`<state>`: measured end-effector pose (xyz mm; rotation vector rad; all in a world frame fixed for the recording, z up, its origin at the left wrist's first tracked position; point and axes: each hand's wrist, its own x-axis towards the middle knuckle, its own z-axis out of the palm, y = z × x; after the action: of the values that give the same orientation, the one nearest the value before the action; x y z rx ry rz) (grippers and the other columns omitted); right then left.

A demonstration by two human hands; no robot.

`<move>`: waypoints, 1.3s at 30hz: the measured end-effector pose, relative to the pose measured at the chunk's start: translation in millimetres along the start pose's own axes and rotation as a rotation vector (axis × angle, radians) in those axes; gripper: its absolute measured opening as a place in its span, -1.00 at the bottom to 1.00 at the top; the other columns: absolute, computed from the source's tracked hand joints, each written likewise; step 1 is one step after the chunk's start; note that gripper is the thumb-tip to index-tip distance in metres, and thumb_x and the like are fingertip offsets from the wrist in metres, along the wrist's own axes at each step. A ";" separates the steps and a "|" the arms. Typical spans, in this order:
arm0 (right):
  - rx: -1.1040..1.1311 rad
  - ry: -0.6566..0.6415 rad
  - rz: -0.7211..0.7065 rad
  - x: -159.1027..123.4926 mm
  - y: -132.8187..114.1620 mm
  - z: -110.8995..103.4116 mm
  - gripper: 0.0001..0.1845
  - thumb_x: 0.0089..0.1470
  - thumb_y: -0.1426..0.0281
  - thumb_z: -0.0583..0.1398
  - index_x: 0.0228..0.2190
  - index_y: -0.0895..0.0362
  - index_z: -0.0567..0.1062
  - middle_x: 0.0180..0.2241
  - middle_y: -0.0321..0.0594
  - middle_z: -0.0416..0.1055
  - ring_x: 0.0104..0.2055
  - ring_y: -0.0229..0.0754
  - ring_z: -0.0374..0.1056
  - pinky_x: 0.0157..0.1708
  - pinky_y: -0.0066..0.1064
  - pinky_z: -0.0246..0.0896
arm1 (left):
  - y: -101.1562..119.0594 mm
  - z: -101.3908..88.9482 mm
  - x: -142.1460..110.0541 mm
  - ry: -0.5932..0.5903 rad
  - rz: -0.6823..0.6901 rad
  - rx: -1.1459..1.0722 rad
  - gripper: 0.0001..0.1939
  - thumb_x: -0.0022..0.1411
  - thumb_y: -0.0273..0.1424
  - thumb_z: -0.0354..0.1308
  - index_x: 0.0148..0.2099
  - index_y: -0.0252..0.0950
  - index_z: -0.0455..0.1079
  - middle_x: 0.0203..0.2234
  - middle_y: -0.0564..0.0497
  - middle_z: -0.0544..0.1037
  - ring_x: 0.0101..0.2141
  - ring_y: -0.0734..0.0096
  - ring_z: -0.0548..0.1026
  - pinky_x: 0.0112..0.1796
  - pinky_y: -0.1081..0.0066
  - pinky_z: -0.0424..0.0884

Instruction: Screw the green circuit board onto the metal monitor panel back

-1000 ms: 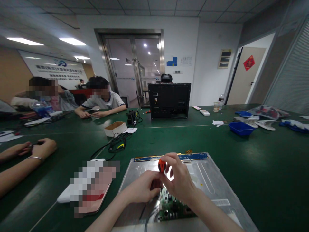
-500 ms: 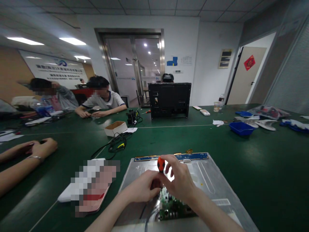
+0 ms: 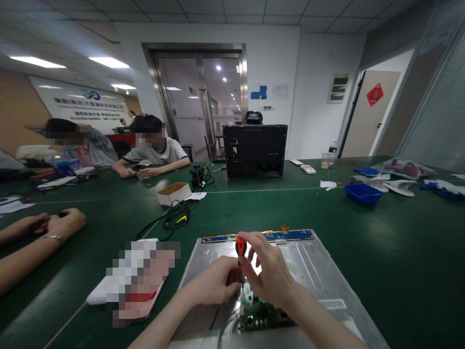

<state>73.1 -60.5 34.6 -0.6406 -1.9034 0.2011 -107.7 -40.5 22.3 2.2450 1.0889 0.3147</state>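
An orange and black screwdriver [image 3: 240, 245] stands nearly upright over a green circuit board [image 3: 259, 315]. My right hand [image 3: 271, 269] grips its handle between thumb and fingers. Lower down, my left hand [image 3: 214, 281] curls its thumb and fingers around the shaft, close above the board. The tip is hard to make out among the fingers. Beneath both hands lies a flat metal display panel [image 3: 308, 264] carrying the board. A narrow blue circuit strip [image 3: 294, 235] runs along its far edge, and dark cables pass to the left of the board.
Left of the panel lie a blurred white object [image 3: 105, 288] and a pinkish one beside it. Black cables [image 3: 178, 215] and an open carton [image 3: 174, 194] are beyond. A monitor [image 3: 255, 151] stands across the table, a blue tray [image 3: 363, 193] at right. A co-worker's hands [image 3: 65, 224] are at left.
The screwdriver handle has turned a little and shifted slightly left, with my right fingers moving along with it. My left hand stays in nearly the same place.
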 end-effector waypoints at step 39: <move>-0.025 0.005 -0.009 -0.8 2.6 1.7 -0.41 0.22 0.48 0.05 0.25 0.05 0.10 -0.18 -0.09 0.40 -0.49 -0.24 0.34 -0.59 -0.41 0.27 | -2.7 1.7 -0.4 0.008 0.027 0.011 -0.92 0.09 -0.46 0.11 -0.30 -0.30 0.31 -0.48 0.07 0.37 -0.45 0.40 0.31 -0.43 0.45 0.22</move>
<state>72.7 -58.5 32.2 -0.6487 -1.9064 0.1710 -108.9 -40.2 19.3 2.2715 1.0674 0.3306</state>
